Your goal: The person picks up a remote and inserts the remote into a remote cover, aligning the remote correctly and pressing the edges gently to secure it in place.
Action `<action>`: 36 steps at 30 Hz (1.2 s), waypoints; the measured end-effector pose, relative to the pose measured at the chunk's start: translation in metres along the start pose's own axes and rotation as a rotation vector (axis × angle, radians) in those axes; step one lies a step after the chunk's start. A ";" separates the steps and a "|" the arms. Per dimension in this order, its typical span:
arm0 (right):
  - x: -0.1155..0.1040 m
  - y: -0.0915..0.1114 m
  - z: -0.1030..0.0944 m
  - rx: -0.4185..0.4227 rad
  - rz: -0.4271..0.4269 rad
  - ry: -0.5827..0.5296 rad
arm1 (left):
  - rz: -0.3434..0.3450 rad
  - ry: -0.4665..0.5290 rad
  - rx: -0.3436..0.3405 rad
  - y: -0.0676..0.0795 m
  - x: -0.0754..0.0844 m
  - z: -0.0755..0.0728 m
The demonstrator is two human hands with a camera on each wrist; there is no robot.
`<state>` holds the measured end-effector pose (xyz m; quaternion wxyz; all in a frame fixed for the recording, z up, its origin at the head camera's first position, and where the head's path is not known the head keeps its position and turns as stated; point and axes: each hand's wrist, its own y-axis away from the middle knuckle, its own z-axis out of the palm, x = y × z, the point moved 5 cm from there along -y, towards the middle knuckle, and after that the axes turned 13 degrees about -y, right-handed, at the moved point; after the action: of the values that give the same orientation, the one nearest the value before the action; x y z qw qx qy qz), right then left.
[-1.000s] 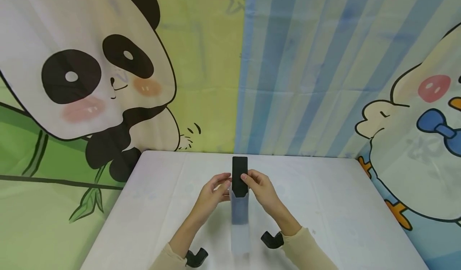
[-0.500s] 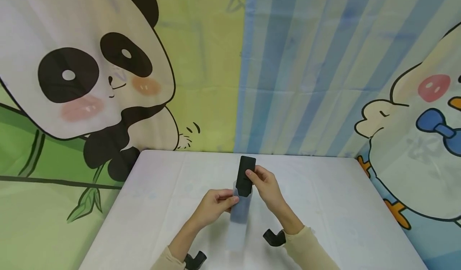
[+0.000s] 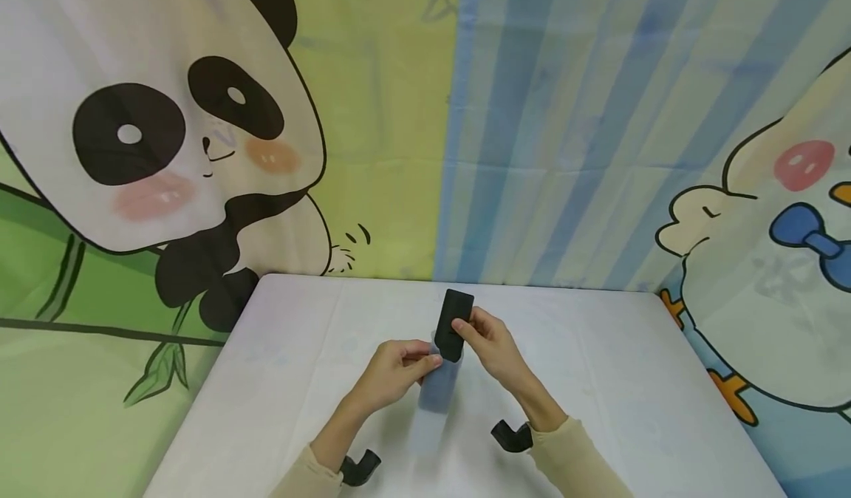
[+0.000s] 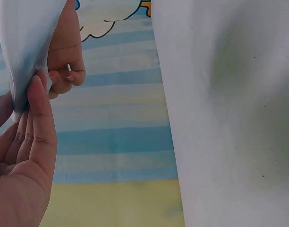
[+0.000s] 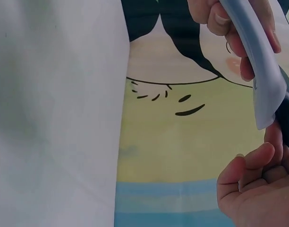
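Observation:
A long, flat black object (image 3: 455, 324), shaped like a remote control, tilts slightly to the right. Its lower part sits inside a translucent, whitish plastic sleeve (image 3: 432, 402), where it shows as a dark bluish patch. The sleeve's lower end is pale. My left hand (image 3: 392, 372) pinches the sleeve near its mouth, between thumb and fingers. With thumb and fingers my right hand (image 3: 492, 343) holds the bare upper part of the black object by its right side. The right wrist view shows the sleeve (image 5: 262, 71) with its open end around the dark object (image 5: 288, 113).
Both hands work above a white-covered table (image 3: 565, 365). Behind it hangs a printed curtain (image 3: 552, 128) with a panda and a chick. A black wrist mount (image 3: 361, 468) sticks out from the left sleeve cuff, another black mount (image 3: 512, 436) from the right.
My left hand has moved down and right from beside the black object to pinch the sleeve's mouth. The object and sleeve, upright before, have tilted right at the top. My right hand has shifted slightly right.

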<state>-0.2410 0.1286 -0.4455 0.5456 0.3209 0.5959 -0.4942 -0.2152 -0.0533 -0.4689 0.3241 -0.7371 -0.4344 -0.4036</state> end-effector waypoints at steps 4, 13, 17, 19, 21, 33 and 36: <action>0.002 0.002 0.003 -0.008 0.004 0.028 | -0.019 0.010 0.023 0.000 0.002 0.000; -0.002 0.002 0.009 -0.006 -0.047 0.054 | 0.028 0.083 0.080 0.001 0.008 -0.004; -0.002 0.005 0.006 0.034 -0.033 0.105 | 0.029 0.104 0.070 0.002 0.006 -0.002; -0.001 0.008 0.004 0.055 -0.009 0.109 | 0.027 0.114 0.070 0.003 0.005 -0.001; 0.003 0.011 0.003 0.061 0.015 0.090 | 0.022 0.135 0.089 0.003 0.003 -0.001; 0.016 0.025 0.012 -0.266 -0.084 -0.066 | -0.025 0.226 0.041 0.005 -0.009 0.002; 0.016 0.026 0.013 -0.284 -0.089 -0.091 | -0.038 0.233 0.018 0.003 -0.010 -0.002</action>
<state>-0.2158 0.1221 -0.4663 0.5893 0.1910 0.6482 -0.4429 -0.2156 -0.0598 -0.4775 0.3716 -0.6738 -0.4111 -0.4887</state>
